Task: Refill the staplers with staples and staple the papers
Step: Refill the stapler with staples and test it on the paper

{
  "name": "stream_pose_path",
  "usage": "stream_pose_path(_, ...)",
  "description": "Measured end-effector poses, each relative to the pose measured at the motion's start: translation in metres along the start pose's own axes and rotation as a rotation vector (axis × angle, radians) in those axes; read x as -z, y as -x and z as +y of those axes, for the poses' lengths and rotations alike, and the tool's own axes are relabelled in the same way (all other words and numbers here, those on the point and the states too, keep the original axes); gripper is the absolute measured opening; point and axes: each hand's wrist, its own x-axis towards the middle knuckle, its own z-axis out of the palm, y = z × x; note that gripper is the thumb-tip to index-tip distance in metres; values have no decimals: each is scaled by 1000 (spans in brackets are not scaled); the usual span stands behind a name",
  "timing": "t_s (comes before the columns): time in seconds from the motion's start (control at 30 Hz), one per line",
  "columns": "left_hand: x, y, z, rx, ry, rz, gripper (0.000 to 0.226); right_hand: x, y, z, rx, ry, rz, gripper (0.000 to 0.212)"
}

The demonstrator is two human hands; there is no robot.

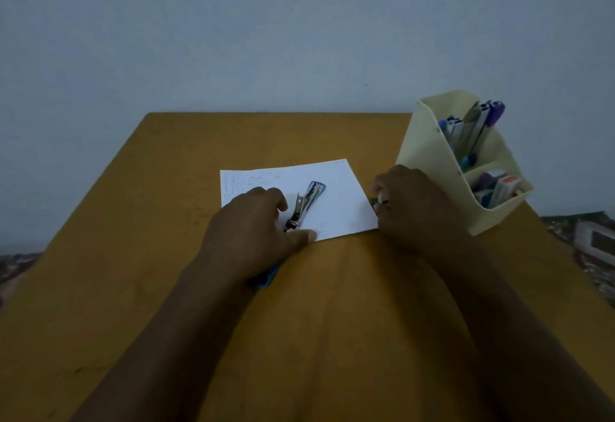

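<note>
White printed papers (336,208) lie on the brown table (166,222). A blue stapler (304,203) lies swung open on the papers, its metal staple channel exposed and its blue top (266,278) poking out under my left wrist. My left hand (253,232) holds the stapler at its hinge, thumb stretched toward the papers' near edge. At the papers' right edge my right hand (409,202) has its fingers curled and pinches something small and pale; I cannot tell what it is.
A cream desk organiser (429,155) stands at the back right of the table, holding pens, another stapler and small boxes. A pale wall rises behind the table. Patterned fabric shows past the table's left and right edges.
</note>
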Motion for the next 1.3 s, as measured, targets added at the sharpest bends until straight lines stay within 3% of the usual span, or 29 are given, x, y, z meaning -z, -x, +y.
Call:
stream_pose_path(0.13,-3,-8,1,-64,-9,-4,28,-1,-9,6,26,33,-73,11)
stream_pose_path(0.27,4,-19,-1,-117,-6,-80,17,4,-16,5,48,35,-88,6)
stream_pose_path(0.6,3,-26,-13,-195,16,-48,21,-8,-20,2,131,-270,123,11)
stream_pose_path(0.9,4,-24,-17,-253,119,-77,21,-15,-12,-20,335,-439,91,11)
stream_pose_path(1.1,4,-22,-13,-277,123,-89,22,-18,-8,-24,234,-616,29,14)
stream_pose_path(1.3,4,-20,-9,-297,131,-105,24,-25,-7,-28,214,-624,-5,13)
